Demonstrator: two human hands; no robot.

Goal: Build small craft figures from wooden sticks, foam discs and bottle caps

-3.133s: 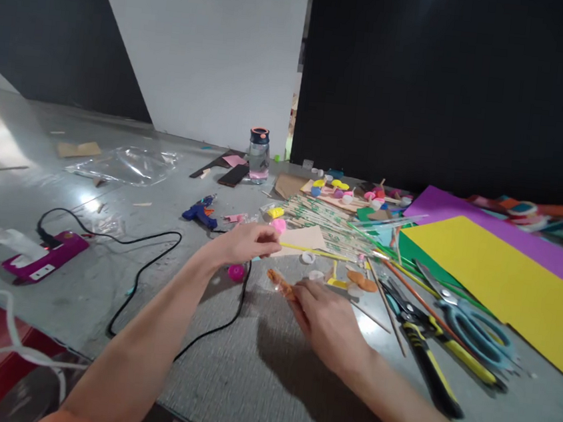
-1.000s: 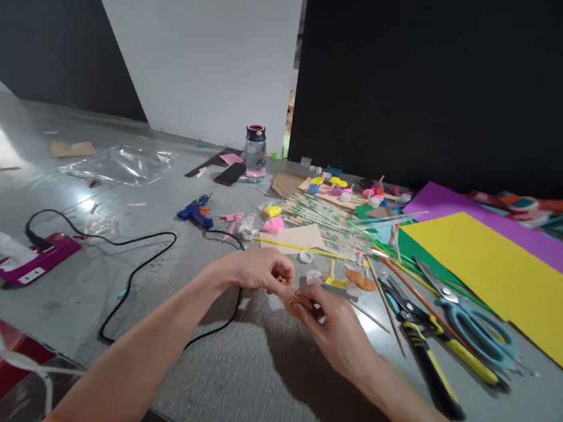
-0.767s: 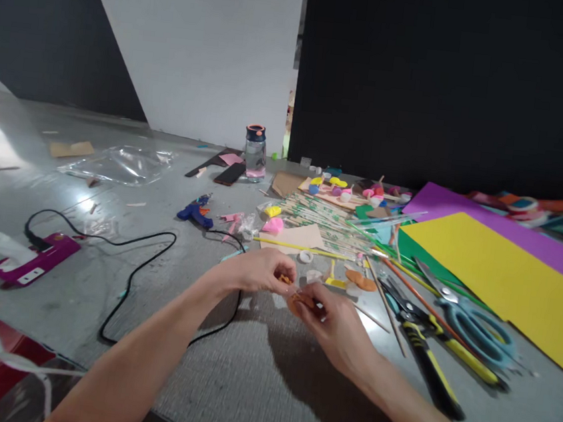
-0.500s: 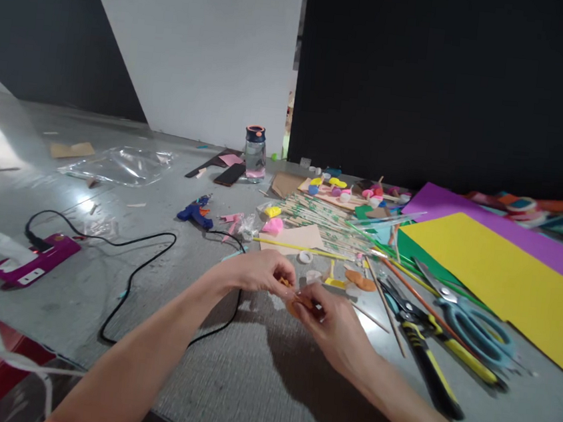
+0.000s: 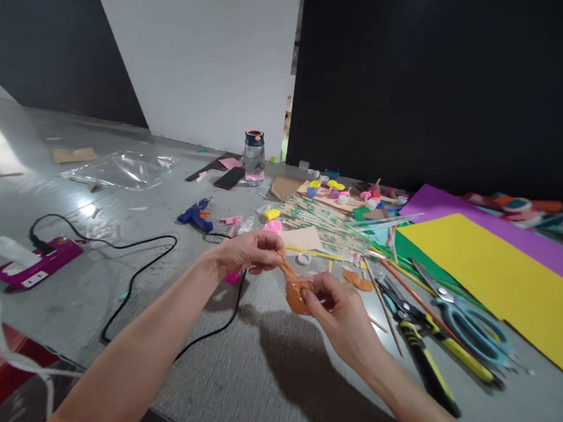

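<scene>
Between my hands is a glossy lump of orange modelling clay (image 5: 297, 293), rounded at its lower end and drawn to a narrow neck at the upper left. My left hand (image 5: 250, 251) pinches that neck between thumb and fingers. My right hand (image 5: 336, 311) grips the rounded part, its thumb pressed on the front. Whether clear plastic covers the clay, I cannot tell. Both hands are raised over the grey table (image 5: 243, 381). Another flat orange piece (image 5: 357, 281) lies beyond my right hand. A bright pink bit (image 5: 232, 277) shows below my left hand.
A blue glue gun (image 5: 195, 215) trails a black cord to a purple power strip (image 5: 39, 263). To the right lie pliers (image 5: 427, 354), scissors (image 5: 471, 325) and a yellow sheet (image 5: 495, 280). Thin sticks (image 5: 315, 218) and a water bottle (image 5: 253, 158) are farther back.
My left hand has moved up and left, away from my right. The orange clay, mostly hidden between my fingers before, now shows stretched between both hands.
</scene>
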